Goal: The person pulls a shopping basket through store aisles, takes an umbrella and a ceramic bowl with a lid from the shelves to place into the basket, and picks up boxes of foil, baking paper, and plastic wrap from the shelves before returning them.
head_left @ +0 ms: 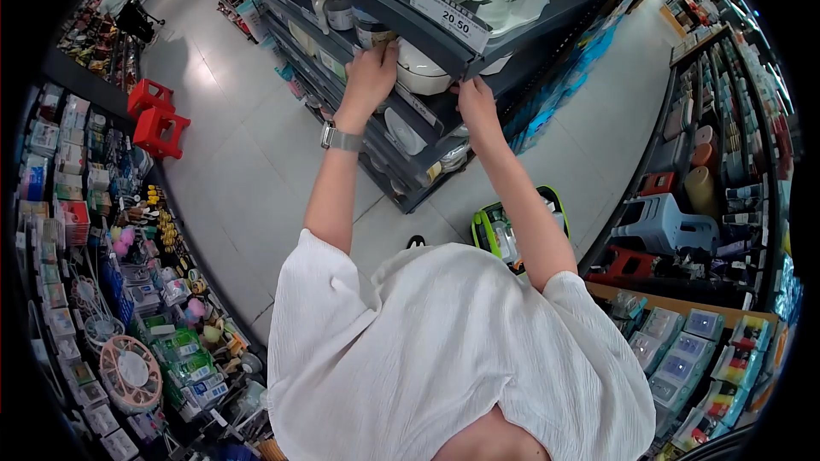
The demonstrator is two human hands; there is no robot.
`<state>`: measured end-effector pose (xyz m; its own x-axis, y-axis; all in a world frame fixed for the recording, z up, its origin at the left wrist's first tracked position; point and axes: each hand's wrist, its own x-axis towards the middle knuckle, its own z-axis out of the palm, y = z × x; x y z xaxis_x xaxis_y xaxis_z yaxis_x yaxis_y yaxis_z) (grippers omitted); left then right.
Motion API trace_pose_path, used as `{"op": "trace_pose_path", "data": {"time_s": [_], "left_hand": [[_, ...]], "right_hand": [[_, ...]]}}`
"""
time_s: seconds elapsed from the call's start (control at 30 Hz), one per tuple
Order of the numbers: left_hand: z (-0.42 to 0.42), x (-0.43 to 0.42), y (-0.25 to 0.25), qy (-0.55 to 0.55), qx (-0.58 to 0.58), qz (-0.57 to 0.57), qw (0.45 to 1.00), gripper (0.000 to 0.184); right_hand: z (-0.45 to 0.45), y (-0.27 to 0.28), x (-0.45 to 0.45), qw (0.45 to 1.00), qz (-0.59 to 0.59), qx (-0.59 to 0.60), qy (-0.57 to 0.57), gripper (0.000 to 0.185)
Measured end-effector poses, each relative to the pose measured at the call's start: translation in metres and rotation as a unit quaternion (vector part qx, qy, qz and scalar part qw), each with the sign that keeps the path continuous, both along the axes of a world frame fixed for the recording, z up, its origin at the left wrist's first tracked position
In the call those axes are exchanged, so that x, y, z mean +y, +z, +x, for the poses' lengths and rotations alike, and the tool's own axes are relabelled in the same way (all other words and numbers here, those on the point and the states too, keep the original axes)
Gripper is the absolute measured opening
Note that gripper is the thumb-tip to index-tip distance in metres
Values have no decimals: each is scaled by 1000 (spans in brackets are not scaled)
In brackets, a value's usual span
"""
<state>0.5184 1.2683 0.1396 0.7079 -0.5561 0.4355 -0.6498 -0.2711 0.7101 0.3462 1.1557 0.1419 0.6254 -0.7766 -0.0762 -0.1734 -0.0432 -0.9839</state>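
A white dish [423, 72] with a thin dark rim line rests on a grey shelf, below the upper shelf's price rail. My left hand [371, 81], with a watch [340, 137] on its wrist, is closed at the dish's left side, its fingertips partly hidden. At the right side, by the shelf's corner, my right hand [477, 107] has its fingers bent against the dish's edge. Jars [340, 14] stand just beyond my left hand. Under the dish's front runs a price label [418, 107].
Overhead, the upper shelf edge bears a price tag [450, 17]. A green-rimmed basket [483, 226] with goods stands on the floor near my right arm. Red stools [160, 130] are at the left, a blue-grey stool [670, 226] at the right. Stocked shelves line both sides.
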Motion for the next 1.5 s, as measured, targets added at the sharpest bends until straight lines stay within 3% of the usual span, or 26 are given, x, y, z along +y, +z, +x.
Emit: {"op": "trace_pose_path", "data": {"time_s": [0.17,0.27,0.5,0.63,0.73,0.83,0.9,0.93,0.97,1.03,1.07,1.17,1.4,1.5], "left_hand": [[-10,0,7,11,-32,2,999,42],[-14,-1,-1,2,-18,-18,1000,40],[-55,7,25,8,45,-117,992,36],[-70,5,33,-1,0,-130,992,35],[-96,12,43,0,3,-158,987,35],[-130,20,45,11,91,-153,984,38],[-144,23,35,-25,119,-199,972,40],[-149,25,29,-57,105,-199,973,53],[-158,28,23,-65,107,-197,972,53],[-187,36,24,-54,-67,-135,987,69],[-196,39,23,-73,-62,-109,989,83],[-210,42,17,-93,-79,-79,989,89],[-222,25,-3,-215,46,-154,963,94],[-229,12,-4,-275,127,-226,926,93]], "right_hand": [[15,-25,-1,998,-34,-56,-16,40],[15,-11,8,998,-43,-26,-23,50],[16,1,17,989,14,-125,-78,42],[13,4,19,975,52,-200,-84,40],[-11,27,31,974,121,-174,-87,42],[-31,29,34,975,96,-181,-85,43],[-44,25,33,976,97,-172,-94,43],[-49,22,32,963,137,-212,-92,43],[-55,20,31,948,174,-253,-89,43],[-76,29,34,942,199,-256,-82,44],[-86,34,35,933,238,-254,-84,44],[-117,32,32,914,303,-251,-99,42],[-167,25,28,912,289,-271,-109,51],[-176,25,24,902,297,-289,-123,54]]}}
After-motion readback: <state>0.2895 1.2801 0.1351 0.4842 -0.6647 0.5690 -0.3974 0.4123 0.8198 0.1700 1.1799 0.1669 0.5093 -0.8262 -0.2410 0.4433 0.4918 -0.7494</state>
